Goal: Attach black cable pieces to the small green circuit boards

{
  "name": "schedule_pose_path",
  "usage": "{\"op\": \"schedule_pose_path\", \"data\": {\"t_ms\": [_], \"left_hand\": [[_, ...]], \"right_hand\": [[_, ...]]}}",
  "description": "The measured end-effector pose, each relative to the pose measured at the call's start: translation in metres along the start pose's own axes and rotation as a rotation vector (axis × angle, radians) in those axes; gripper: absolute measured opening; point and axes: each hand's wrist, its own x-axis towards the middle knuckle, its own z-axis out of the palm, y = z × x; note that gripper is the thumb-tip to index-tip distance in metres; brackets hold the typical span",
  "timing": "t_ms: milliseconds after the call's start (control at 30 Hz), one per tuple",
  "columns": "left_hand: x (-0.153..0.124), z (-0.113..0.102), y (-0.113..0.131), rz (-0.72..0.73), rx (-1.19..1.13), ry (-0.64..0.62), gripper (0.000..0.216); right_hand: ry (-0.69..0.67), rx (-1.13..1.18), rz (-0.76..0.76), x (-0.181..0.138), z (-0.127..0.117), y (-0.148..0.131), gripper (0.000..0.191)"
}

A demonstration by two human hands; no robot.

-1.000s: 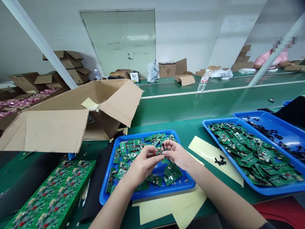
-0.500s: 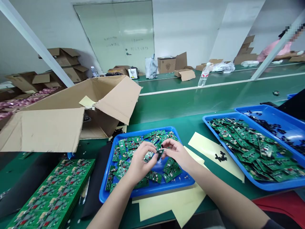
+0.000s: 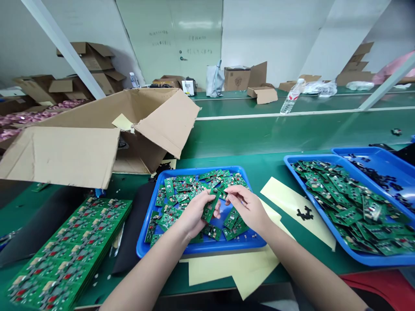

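Observation:
My left hand (image 3: 193, 215) grips a small green circuit board (image 3: 210, 208), tilted with its component side facing up. Just right of the board's upper end is my right hand (image 3: 248, 206), thumb and forefinger pinched together; whatever lies between those fingertips is too small to make out. Both hands are above a blue tray (image 3: 141, 242) holding many loose circuit boards (image 3: 179, 185). A few tiny pale bits lie on the tray's floor near its front right. Small black pieces (image 3: 304, 213) rest on a yellow sheet (image 3: 279, 190) to the right.
At right stand a second blue tray (image 3: 359, 259) heaped with boards and another blue tray (image 3: 382, 153) with black pieces. Stacked board panels (image 3: 71, 255) lie at left. An open cardboard box (image 3: 61, 151) stands behind them. A water bottle (image 3: 292, 97) is on the ledge.
The hands have moved apart: the left now holds the circuit board turned upright along its length, while the right has drawn off to the right. The view has tilted down and shifted left.

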Motion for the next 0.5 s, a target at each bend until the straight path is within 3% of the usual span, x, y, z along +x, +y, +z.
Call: {"op": "schedule_pose_path", "data": {"t_ms": [200,500], "left_hand": [[0.0017,-0.0014,-0.0010,-0.061,0.011,-0.022,0.020],[0.0050,-0.0048,-0.0055,0.042,0.212,0.118,0.031]], "right_hand": [[-0.038,-0.205,-0.074,-0.0018,-0.0036,0.0000,0.018],[-0.099,-0.226,-0.092,-0.0025,-0.0025,-0.0029,0.020]]}}
